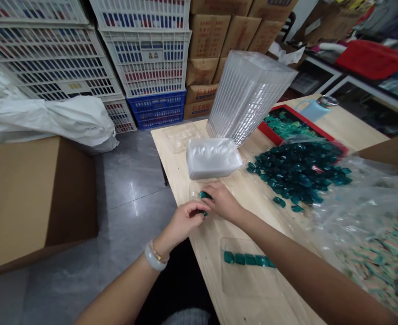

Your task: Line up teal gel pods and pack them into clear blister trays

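My left hand (184, 220) is at the table's near-left edge, thumb and fingers pinched on a small dark green glossy piece (203, 213). Close beside it, my right hand (223, 201) bends its fingers around another green glossy piece (204, 195), over a clear plastic tray (194, 189) that the hands partly cover. Nearer to me lies a second clear tray (242, 285) with a row of several green pieces (249, 259), its right end hidden under my right forearm. A heap of the same green pieces (297, 169) lies to the right.
A short stack of clear trays (213, 159) stands beyond my hands, with a tall tray stack (246, 92) behind it. A red bin (269, 133) of green pieces, a blue mug (312, 109) and a plastic bag (371, 216) are right. A cardboard box (19, 194) stands left.
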`<state>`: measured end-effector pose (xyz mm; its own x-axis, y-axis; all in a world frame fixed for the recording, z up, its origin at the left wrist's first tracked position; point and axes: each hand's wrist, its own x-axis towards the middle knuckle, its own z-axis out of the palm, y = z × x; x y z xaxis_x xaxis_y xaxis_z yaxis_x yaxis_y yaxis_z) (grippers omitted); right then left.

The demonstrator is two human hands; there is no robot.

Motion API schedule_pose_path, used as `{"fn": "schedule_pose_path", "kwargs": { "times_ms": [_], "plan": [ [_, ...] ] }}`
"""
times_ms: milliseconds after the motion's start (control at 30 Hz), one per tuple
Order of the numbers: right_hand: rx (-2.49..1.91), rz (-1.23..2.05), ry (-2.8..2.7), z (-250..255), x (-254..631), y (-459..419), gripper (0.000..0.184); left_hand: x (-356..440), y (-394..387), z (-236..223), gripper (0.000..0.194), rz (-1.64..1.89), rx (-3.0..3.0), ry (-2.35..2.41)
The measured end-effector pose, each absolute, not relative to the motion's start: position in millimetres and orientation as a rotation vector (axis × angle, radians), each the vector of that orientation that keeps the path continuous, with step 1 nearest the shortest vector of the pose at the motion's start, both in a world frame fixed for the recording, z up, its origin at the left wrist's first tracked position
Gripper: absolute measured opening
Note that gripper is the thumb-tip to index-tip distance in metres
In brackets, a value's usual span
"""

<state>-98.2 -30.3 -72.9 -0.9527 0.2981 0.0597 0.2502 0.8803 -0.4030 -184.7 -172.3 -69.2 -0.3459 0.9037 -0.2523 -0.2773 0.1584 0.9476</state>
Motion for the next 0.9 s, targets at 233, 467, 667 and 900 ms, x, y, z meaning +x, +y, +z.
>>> {"fn": "schedule_pose_path", "kwargs": {
  "times_ms": [233, 467, 667, 900],
  "plan": [
    [-0.512, 0.974, -2.570, -51, -70, -77, 0.021, -188, -181, -60, 0.026, 1.515, 0.341, 1.367],
    [-0.627, 1.091, -2.384, -56, -71, -97, 0.023, -184, -179, -56, 0.016, 1.539, 0.266, 1.254],
    [-0.528, 1.065, -2.443, -45, -81, -91, 0.015, -187, -180, -58, 0.019, 1.438, 0.341, 1.271],
    [-0.554, 0.573, -2.728, -57, -104, -60, 0.015, -212, -185, -73, 0.030, 1.408, 1.023, 2.043]
  ]
}}
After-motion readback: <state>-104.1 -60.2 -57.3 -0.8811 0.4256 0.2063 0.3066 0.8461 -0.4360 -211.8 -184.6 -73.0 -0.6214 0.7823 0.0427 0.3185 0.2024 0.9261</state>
